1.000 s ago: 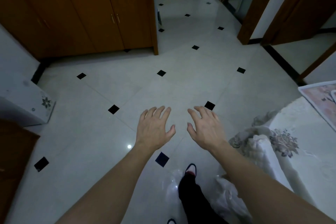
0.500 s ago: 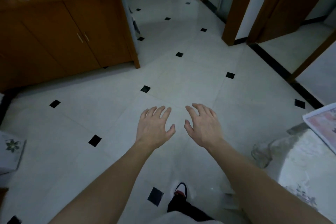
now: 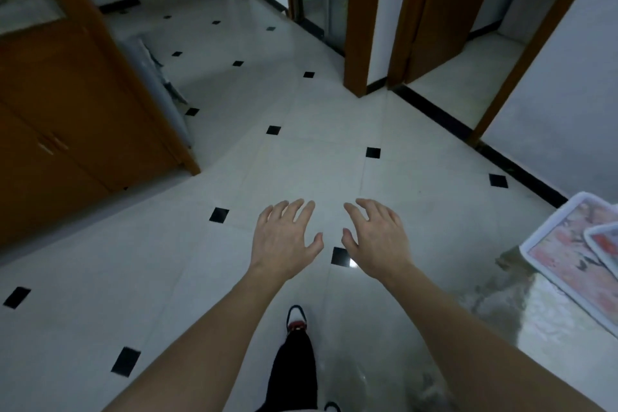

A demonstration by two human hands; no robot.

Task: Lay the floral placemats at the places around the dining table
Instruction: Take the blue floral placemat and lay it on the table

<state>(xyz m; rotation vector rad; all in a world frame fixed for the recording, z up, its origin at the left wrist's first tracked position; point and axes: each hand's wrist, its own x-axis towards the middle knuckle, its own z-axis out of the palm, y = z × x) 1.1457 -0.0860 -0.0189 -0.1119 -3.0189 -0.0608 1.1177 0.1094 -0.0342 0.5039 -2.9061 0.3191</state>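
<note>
Both our hands are out in front of us over the tiled floor (image 3: 301, 157), palms down and carrying nothing: the left hand (image 3: 284, 239) has its fingers spread loosely, and the right hand (image 3: 376, 239) is just beside it, apart from it, fingers slightly curled. Neither touches anything.

The floral placemats (image 3: 568, 251) lie at about three o'clock from our hands, at the right edge of view. We can make out one pinkish mat with a pale border and the corner of a second (image 3: 605, 244) overlapping it. They rest on the table (image 3: 541, 321), which is draped in a pale cloth that hangs down at its near corner. Only this corner shows, so we cannot tell how many places are already set.

At ten to eleven o'clock stands a wooden cabinet (image 3: 77, 117); at twelve to one o'clock are wooden door frames (image 3: 363, 20). One foot in a dark shoe (image 3: 296, 323) is planted at six o'clock.

We judge we are between placements, moving beside the table with free hands. The next move calls for turning right toward three o'clock, bringing the table fully into view, and reaching for the upper, overlapping mat by its edge so it lifts without dragging the one beneath or the cloth.
</note>
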